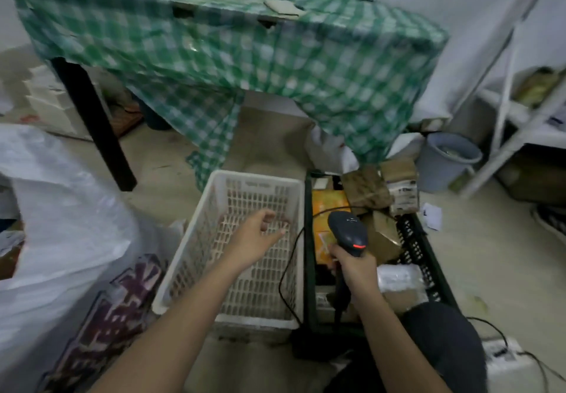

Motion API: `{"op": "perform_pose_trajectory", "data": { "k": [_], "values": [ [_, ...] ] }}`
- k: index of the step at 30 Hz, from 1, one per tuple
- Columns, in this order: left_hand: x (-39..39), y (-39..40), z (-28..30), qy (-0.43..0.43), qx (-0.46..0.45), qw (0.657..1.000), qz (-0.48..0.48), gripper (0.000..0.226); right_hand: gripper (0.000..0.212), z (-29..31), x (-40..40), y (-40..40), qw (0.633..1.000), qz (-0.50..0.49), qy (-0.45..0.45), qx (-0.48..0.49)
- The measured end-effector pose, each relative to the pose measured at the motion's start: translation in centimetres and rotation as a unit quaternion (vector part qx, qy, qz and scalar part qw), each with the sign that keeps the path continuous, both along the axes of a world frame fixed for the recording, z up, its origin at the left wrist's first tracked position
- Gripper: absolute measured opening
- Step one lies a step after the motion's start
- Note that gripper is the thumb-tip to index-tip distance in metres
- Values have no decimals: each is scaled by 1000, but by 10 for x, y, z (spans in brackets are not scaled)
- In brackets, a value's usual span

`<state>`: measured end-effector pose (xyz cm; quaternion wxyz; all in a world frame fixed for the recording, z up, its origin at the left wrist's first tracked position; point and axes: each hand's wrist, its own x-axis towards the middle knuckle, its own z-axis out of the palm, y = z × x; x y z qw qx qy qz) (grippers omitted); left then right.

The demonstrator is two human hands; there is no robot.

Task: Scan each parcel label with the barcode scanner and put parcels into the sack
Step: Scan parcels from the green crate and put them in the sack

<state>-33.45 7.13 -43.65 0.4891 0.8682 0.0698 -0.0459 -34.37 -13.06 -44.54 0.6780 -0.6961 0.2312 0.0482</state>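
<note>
1. A cluttered floor is seen, with a checked table (214,40) behind the white crate (254,239).
2. Right of the crate, parcels (367,190) are heaped in a dark crate (428,258); the sack (61,209) is slumped left.
3. The scanner (349,232) is gripped by the right hand (355,267); the left hand (257,239) is held loose, empty, above the crate.
4. The cable (288,267) could be snagged on a crate rim.

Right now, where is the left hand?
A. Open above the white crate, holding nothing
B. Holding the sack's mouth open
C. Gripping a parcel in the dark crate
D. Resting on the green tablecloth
A: the left hand hovers with relaxed, empty fingers over the white crate, while the right hand grips the barcode scanner.
</note>
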Motion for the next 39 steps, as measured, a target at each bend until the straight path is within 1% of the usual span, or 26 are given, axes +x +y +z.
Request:
{"op": "perform_pose_trajectory", "data": {
  "k": [4,7,9,11,13,15,17,19,24,27,31,34,36,39],
  "values": [
    [34,-61,-33,63,1,998,-31,52,17,-18,19,-46,997,-72,24,25],
    [59,-94,-57,91,-2,995,-30,61,24,-33,40,-58,993,-114,11,34],
    [74,-111,-73,96,12,995,-15,60,27,-43,56,-59,989,-139,-4,52],
    [87,-125,-88,102,46,994,13,58,31,-52,71,-58,988,-139,-3,67],
    [94,-136,-97,116,58,991,40,62,29,-60,82,-57,990,-122,10,75],
    [97,-142,-102,132,30,989,53,73,28,-69,88,-57,991,-116,12,73],
    [97,-144,-108,139,-10,988,64,88,30,-79,92,-61,989,-126,18,71],
    [96,-143,-108,150,-35,985,75,98,33,-87,93,-66,988,-123,25,84],
    [98,-139,-102,178,-88,975,99,105,29,-85,90,-70,992,-64,13,110],
    [102,-141,-98,200,-99,965,135,109,29,-83,84,-70,989,-45,15,137],
    [97,-144,-90,196,-74,967,145,103,26,-79,75,-74,986,-39,13,159],
    [88,-137,-81,195,-85,965,151,108,22,-77,67,-74,990,-30,-7,135],
    [79,-126,-75,192,-91,965,151,107,25,-77,60,-71,991,-27,-13,128],
    [64,-103,-63,192,-89,967,139,99,31,-74,49,-65,991,-28,-5,134]
  ]
}}
